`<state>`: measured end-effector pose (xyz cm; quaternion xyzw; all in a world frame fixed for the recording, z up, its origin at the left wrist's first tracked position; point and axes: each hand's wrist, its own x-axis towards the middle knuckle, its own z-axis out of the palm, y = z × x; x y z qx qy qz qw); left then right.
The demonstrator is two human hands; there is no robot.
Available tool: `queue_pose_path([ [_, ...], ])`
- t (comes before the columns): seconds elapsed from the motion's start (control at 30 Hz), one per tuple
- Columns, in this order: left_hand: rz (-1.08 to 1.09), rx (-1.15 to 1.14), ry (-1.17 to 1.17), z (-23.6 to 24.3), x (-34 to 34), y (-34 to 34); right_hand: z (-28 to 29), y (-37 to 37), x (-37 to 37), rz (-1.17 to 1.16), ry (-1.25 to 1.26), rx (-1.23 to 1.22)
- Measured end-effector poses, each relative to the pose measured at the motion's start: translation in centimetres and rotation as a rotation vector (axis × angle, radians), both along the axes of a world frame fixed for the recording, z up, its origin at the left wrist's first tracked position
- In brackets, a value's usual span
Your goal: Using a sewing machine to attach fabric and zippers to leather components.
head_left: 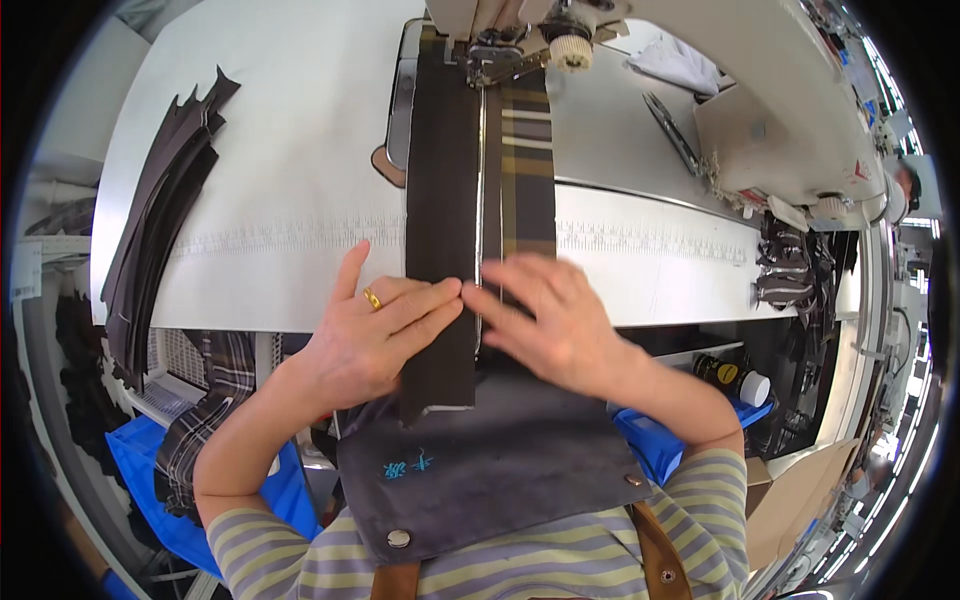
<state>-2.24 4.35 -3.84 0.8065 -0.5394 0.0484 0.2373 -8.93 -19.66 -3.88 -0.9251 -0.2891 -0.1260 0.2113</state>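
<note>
A long dark fabric strip (440, 190) runs lengthwise from under the sewing machine's presser foot (478, 72) down past the table's front edge. Along its right side lies a striped plaid strip (527, 170), with a narrow shiny line (482, 190) between the two, too fine to name surely. My left hand (375, 330) lies on the dark strip, fingers stretched out, thumb raised, a gold ring on one finger. On the other side of that line, my right hand (560, 325) rests with fingers apart, its index fingertip nearly meeting the left fingertips. Part of the plaid strip is hidden under it.
A sheaf of dark fabric pieces (165, 215) hangs over the table's left edge. Tweezers (672, 132) and a white cloth (675, 65) lie beside the machine body (790, 140). Bundled dark pieces (785, 265) sit at right. Blue bins (150, 500) and a black bottle (725, 372) are below.
</note>
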Motion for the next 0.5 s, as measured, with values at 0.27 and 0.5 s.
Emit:
queue_pose_path([
  [0.27, 0.084, 0.030, -0.122, -0.8, 8.9, -3.8, -0.3, 0.0, -0.8, 0.024, -0.014, 0.047],
  [0.5, 0.088, -0.097, -0.240, -1.2, 13.3, -7.5, -0.3, -0.1, -0.4, 0.046, -0.005, 0.062],
])
